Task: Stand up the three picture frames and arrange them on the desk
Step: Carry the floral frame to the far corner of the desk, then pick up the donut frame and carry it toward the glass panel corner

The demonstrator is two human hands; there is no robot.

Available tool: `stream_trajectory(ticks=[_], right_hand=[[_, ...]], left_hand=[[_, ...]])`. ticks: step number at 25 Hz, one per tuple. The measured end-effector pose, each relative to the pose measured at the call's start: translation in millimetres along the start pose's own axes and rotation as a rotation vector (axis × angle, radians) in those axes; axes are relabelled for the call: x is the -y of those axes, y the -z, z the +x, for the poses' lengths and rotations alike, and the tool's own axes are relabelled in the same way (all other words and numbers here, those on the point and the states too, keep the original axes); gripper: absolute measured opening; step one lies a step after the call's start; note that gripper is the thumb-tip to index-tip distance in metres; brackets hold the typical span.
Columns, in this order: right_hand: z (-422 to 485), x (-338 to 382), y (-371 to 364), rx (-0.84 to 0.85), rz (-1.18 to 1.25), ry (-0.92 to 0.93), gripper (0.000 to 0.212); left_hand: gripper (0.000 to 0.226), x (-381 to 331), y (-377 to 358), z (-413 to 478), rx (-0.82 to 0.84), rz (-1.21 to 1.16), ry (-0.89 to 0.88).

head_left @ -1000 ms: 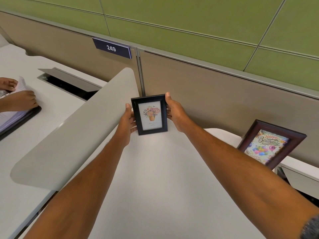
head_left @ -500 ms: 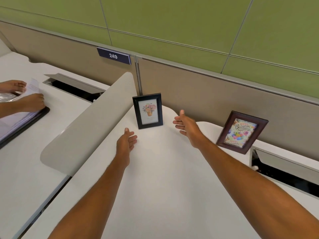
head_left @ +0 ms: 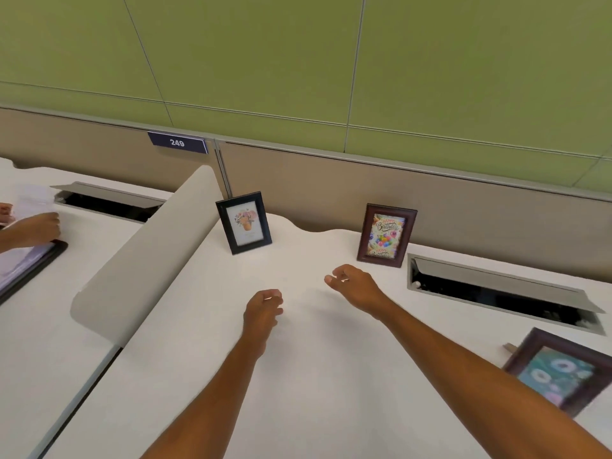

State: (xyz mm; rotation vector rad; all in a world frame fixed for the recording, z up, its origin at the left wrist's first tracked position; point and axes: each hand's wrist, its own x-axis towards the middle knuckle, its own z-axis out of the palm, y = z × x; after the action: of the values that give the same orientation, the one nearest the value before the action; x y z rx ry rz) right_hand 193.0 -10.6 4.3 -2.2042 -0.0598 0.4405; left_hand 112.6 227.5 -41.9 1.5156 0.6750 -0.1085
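A small black frame (head_left: 244, 222) with a flower-pot picture stands upright at the back left of the white desk (head_left: 298, 376). A brown frame (head_left: 386, 235) with a birthday card stands upright at the back, right of it. A third brown frame (head_left: 563, 371) with a teal flower picture lies at the right edge, partly behind my right forearm. My left hand (head_left: 263, 309) and my right hand (head_left: 354, 284) hover over the desk in front of the two standing frames, fingers loosely curled, holding nothing.
A beige curved divider (head_left: 142, 260) bounds the desk's left side. An open cable tray (head_left: 496, 293) is sunk into the desk at the right. Another person's hand (head_left: 33, 228) rests on papers on the neighbouring desk. A tan partition with a "249" sign (head_left: 178, 143) runs behind.
Both hands have let go of the black frame, which now stands alone, and drawn back toward me. The view has shifted right, bringing the third frame into sight.
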Motion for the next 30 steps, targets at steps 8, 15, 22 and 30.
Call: stream_trajectory(ticks=[8, 15, 22, 30], right_hand=[[-78, -46, 82, -0.106, -0.009, 0.027, 0.051], [-159, -102, 171, -0.225, 0.036, 0.074, 0.041], [-233, -169, 263, -0.412, 0.095, 0.058, 0.03], [-277, -243, 294, -0.676, 0.31, -0.178, 0.03]], left_hand=[[0.035, -14, -90, -81, 0.231, 0.176, -0.063], [0.043, -19, -197, -157, 0.325, 0.214, -0.13], [0.04, -4, -287, -213, 0.384, 0.189, -0.178], [0.028, 18, -355, -233, 0.418, 0.274, -0.198]])
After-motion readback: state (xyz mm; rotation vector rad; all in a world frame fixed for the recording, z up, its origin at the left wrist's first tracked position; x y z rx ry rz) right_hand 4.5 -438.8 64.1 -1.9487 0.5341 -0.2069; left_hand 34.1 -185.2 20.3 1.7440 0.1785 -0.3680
